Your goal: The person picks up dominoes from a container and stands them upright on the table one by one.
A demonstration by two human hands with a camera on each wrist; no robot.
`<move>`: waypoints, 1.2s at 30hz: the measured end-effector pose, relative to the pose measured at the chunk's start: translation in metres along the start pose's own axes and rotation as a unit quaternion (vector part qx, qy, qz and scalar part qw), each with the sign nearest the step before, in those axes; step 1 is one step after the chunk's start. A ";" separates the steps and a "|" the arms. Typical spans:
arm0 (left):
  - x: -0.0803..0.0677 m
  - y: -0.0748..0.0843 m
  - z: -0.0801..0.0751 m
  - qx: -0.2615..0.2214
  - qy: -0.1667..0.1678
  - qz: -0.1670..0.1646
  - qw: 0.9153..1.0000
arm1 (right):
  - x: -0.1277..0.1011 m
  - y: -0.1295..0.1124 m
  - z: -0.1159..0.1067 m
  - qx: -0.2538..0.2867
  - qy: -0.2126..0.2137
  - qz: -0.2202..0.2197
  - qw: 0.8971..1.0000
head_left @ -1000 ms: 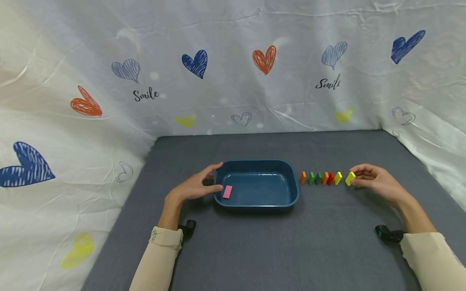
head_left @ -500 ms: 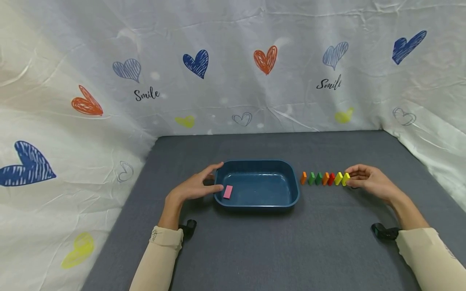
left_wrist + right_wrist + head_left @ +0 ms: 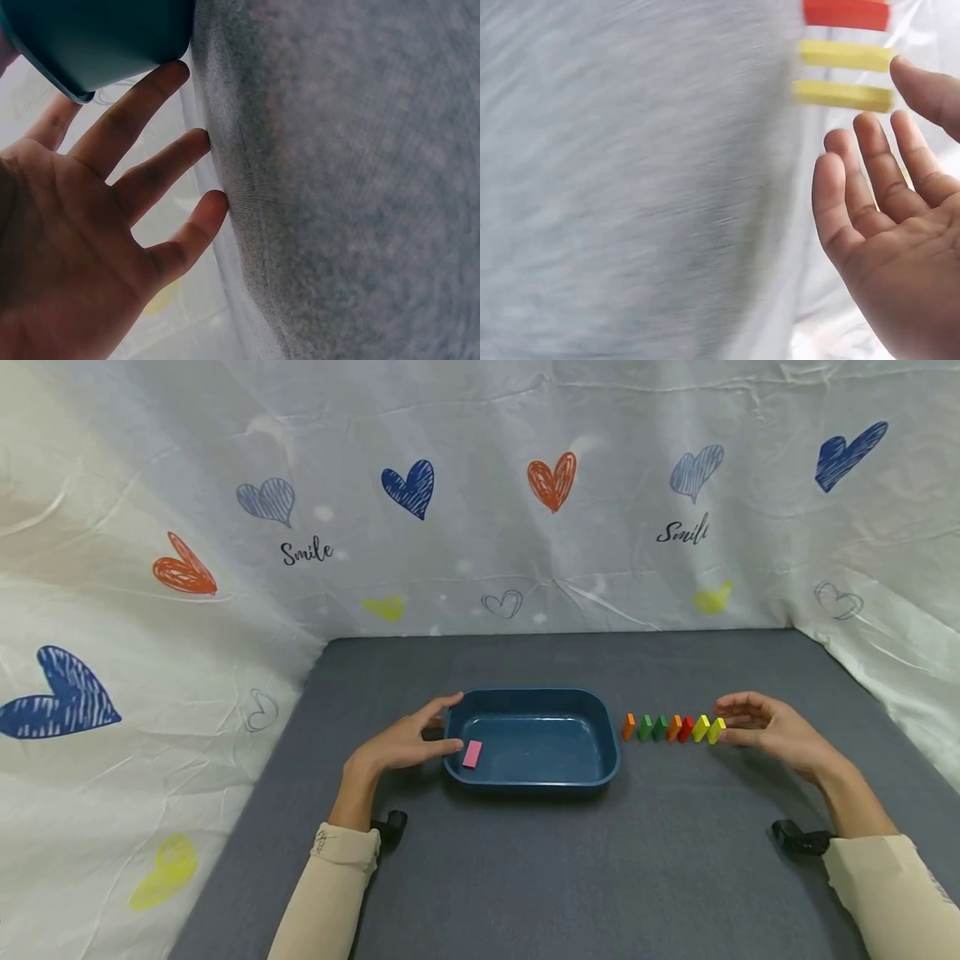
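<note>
A line of upright domino blocks stands right of a dark blue tray (image 3: pixel 534 692): an orange one (image 3: pixel 628 727), two green, another orange, a red one (image 3: pixel 686 728) and two yellow. Beside the last yellow domino (image 3: pixel 716 731), my right hand (image 3: pixel 783 735) is spread; in the right wrist view its thumb and fingers stand apart with nothing between them, close to that yellow domino (image 3: pixel 844 96). At the tray's left end rests my left hand (image 3: pixel 401 745), thumb and fingers extended against its side. One fingertip touches the tray (image 3: pixel 112 37) low down in the left wrist view.
A pink domino (image 3: pixel 472 754) lies inside the tray at the left. Dark grey cloth (image 3: pixel 570 877) covers the table. A white curtain (image 3: pixel 465 443) printed with hearts hangs behind and at the sides.
My right hand brought the last yellow domino leftward to stand beside the other yellow one, let it go, and drew back slightly right. The left hand stayed at the tray.
</note>
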State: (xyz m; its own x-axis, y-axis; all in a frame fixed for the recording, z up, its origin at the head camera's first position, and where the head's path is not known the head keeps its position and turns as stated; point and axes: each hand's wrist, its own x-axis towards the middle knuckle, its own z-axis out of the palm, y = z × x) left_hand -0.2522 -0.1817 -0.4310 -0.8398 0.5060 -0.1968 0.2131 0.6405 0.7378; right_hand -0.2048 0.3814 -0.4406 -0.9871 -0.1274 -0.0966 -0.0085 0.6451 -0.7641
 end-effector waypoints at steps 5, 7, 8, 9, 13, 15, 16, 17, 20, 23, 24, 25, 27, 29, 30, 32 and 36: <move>-0.002 0.001 0.000 0.006 0.002 -0.003 1.000 | -0.003 -0.027 -0.001 0.007 0.034 -0.047 0.998; -0.002 0.001 -0.001 0.007 0.003 -0.003 1.000 | -0.002 -0.042 0.004 0.019 0.041 -0.062 0.997; -0.002 0.001 -0.001 0.008 0.003 -0.004 1.000 | -0.001 -0.050 0.008 0.026 0.041 -0.067 0.997; -0.002 0.000 -0.001 0.008 0.004 -0.003 1.000 | -0.001 -0.057 0.013 0.034 0.040 -0.072 0.996; -0.001 -0.001 -0.001 0.007 0.003 -0.003 1.000 | 0.005 -0.084 0.036 0.061 0.019 -0.111 0.992; -0.001 -0.002 -0.001 0.008 0.004 -0.004 1.000 | 0.010 -0.096 0.048 0.071 -0.001 -0.135 0.988; 0.000 -0.003 -0.001 0.009 0.004 -0.005 1.000 | 0.012 -0.102 0.054 0.077 -0.013 -0.148 0.986; 0.000 -0.003 -0.001 0.010 0.005 -0.006 1.000 | 0.015 -0.107 0.061 0.087 -0.025 -0.158 0.983; 0.000 -0.005 -0.001 0.013 0.007 -0.008 1.000 | 0.026 -0.123 0.080 0.105 -0.061 -0.188 0.975; 0.000 -0.005 -0.001 0.012 0.005 -0.007 1.000 | 0.037 -0.138 0.101 0.115 -0.095 -0.214 0.965; 0.000 -0.004 -0.001 0.012 0.004 -0.007 1.000 | 0.039 -0.143 0.107 0.113 -0.106 -0.221 0.963; 0.000 -0.004 -0.001 0.011 0.003 -0.007 1.000 | 0.042 -0.149 0.114 0.113 -0.117 -0.225 0.961; -0.001 -0.002 -0.001 0.011 0.002 -0.007 1.000 | 0.047 -0.159 0.127 0.112 -0.144 -0.229 0.956; -0.001 -0.001 -0.001 0.011 0.002 -0.012 1.000 | 0.053 -0.166 0.140 0.111 -0.169 -0.228 0.952; 0.000 -0.001 -0.001 0.011 0.003 -0.015 1.000 | 0.055 -0.170 0.146 0.111 -0.181 -0.224 0.951; 0.001 0.000 -0.001 0.009 0.003 -0.020 1.000 | 0.060 -0.176 0.158 0.111 -0.201 -0.216 0.949; 0.003 0.000 -0.001 0.004 0.000 -0.023 1.000 | 0.068 -0.186 0.180 0.107 -0.214 -0.209 0.948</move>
State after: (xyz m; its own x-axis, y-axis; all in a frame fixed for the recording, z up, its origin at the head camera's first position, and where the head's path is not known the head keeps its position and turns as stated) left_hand -0.2550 -0.1808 -0.4312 -0.8490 0.4761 -0.2292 0.1794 0.6678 0.7224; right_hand -0.2420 0.1175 -0.4199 -0.7488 -0.6622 0.0282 -0.3069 0.3087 -0.9003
